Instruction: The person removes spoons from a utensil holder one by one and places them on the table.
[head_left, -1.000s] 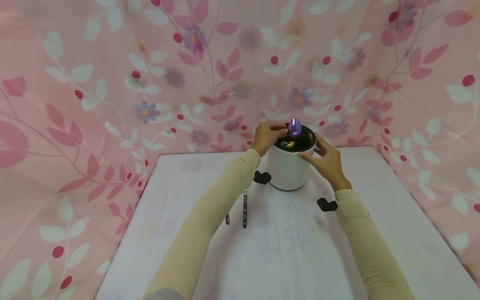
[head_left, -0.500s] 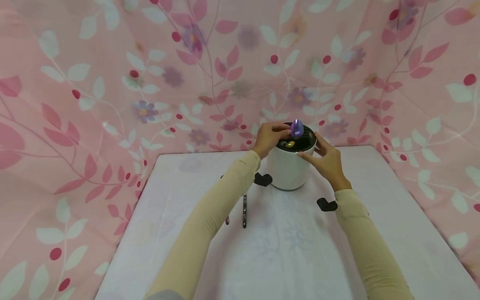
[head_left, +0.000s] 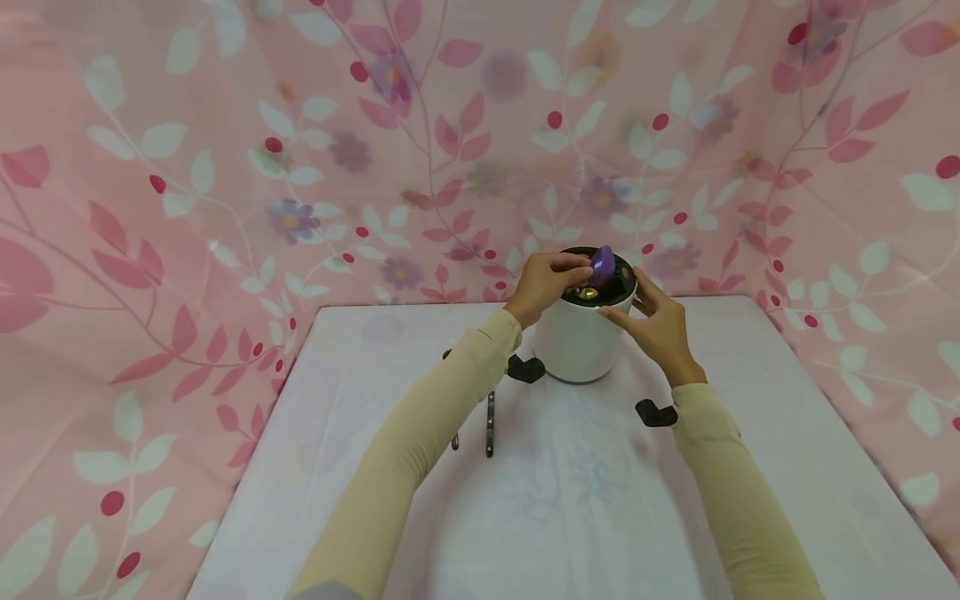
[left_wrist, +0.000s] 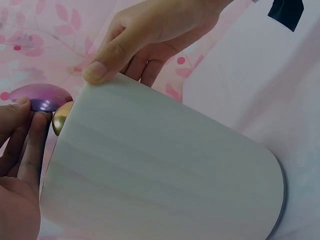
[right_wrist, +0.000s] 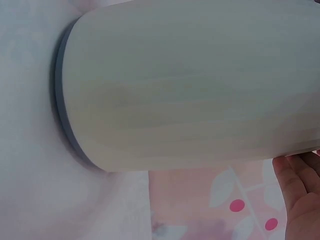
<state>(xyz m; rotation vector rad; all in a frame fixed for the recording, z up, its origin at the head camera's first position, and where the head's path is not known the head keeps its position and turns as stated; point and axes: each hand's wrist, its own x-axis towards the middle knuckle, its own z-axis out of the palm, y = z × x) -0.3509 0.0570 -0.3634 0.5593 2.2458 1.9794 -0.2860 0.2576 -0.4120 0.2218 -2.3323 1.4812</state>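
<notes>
A white cylindrical cutlery holder (head_left: 577,346) with a black slotted top stands upright at the back of the table. My left hand (head_left: 542,287) pinches a purple spoon (head_left: 602,267) just below its bowl, low over the holder's opening; the handle is hidden. A gold spoon (head_left: 587,293) shows its bowl at the opening, beside my left fingertips, and pokes past the rim in the left wrist view. Gripping the holder's right side near the rim is my right hand (head_left: 660,329), thumb at the front and fingers behind.
Left of the holder, a black riveted handle (head_left: 491,425) and a reddish-brown handle (head_left: 455,442) lie on the white tablecloth (head_left: 585,517), partly covered by the left sleeve (head_left: 405,442). A floral pink cloth (head_left: 465,100) rises close behind the holder.
My left hand and the purple spoon have shifted slightly right and down, and the spoon's bowl has turned and sits lower against the opening. My right hand keeps its grip on the holder.
</notes>
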